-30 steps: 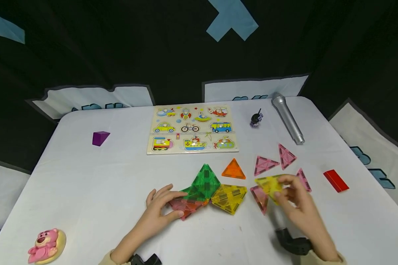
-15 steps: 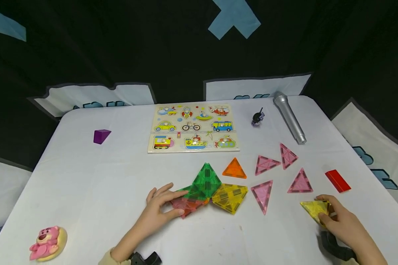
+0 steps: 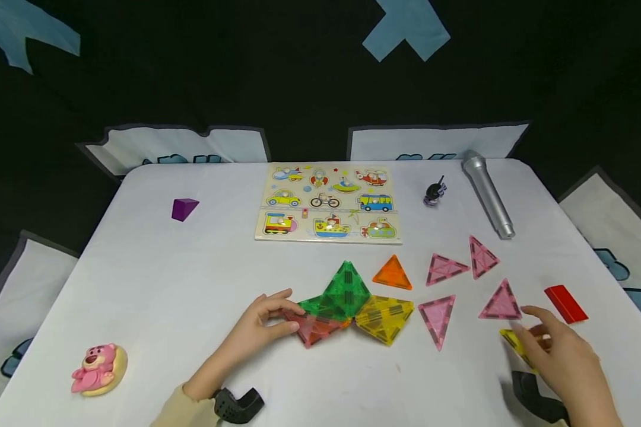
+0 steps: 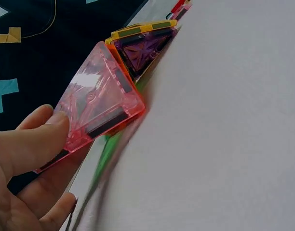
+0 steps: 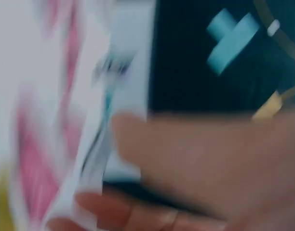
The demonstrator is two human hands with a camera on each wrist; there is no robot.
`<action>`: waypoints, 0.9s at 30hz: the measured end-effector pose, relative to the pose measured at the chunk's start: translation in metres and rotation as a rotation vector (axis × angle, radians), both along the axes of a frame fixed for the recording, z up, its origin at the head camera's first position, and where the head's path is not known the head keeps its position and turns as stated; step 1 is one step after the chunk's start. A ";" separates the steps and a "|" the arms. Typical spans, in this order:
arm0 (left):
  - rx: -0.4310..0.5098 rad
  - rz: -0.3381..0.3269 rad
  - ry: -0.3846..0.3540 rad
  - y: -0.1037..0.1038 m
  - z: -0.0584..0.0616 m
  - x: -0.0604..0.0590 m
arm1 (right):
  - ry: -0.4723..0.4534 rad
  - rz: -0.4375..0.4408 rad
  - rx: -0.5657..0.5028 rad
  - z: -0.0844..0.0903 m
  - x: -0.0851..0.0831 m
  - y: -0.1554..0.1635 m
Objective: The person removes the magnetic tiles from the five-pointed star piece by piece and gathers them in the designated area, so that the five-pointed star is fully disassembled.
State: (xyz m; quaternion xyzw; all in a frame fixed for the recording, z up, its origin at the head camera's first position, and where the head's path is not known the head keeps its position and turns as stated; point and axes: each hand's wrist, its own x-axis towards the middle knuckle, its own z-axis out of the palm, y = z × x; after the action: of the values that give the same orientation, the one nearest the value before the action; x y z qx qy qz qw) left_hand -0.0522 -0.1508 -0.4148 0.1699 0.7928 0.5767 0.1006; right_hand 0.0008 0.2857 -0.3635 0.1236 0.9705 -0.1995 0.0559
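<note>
A cluster of magnetic tiles lies at the table's front middle: a green pyramid (image 3: 347, 289), a yellow tile (image 3: 384, 318) and a pink-red tile (image 3: 312, 328). My left hand (image 3: 291, 317) pinches the pink-red tile (image 4: 97, 103) at its left edge, thumb on one face and fingers under it. My right hand (image 3: 536, 329) hovers at the front right with its fingers spread over a yellow triangle tile (image 3: 513, 341) that lies on the table, partly hidden by the hand. The right wrist view is too blurred to read.
Several pink triangles (image 3: 437, 317) and an orange one (image 3: 392, 274) lie loose right of the cluster. A red block (image 3: 565, 303), silver microphone (image 3: 488, 194), small dark toy (image 3: 434, 193), vehicle puzzle board (image 3: 328, 203), purple block (image 3: 184, 209) and pink bear (image 3: 98, 363) lie around the white table (image 3: 192, 279).
My right hand carried the yellow triangle from beside the cluster to the front right, set it down and spread its fingers. The left hand stayed on the pink-red tile.
</note>
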 end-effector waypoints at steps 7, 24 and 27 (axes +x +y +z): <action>-0.020 -0.017 -0.008 0.001 0.001 -0.001 | 0.371 0.615 -0.137 0.003 -0.015 -0.110; 0.018 -0.136 -0.081 -0.003 0.002 -0.002 | 0.419 0.769 -0.049 -0.033 -0.028 -0.173; 0.039 -0.170 -0.122 -0.004 0.003 -0.003 | 0.424 0.769 -0.043 -0.035 -0.027 -0.173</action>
State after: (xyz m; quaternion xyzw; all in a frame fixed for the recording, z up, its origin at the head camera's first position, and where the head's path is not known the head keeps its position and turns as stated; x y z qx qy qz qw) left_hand -0.0549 -0.1546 -0.4121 0.2029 0.7565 0.5907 0.1939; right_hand -0.0264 0.1124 -0.3985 -0.2913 0.9315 -0.2055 -0.0719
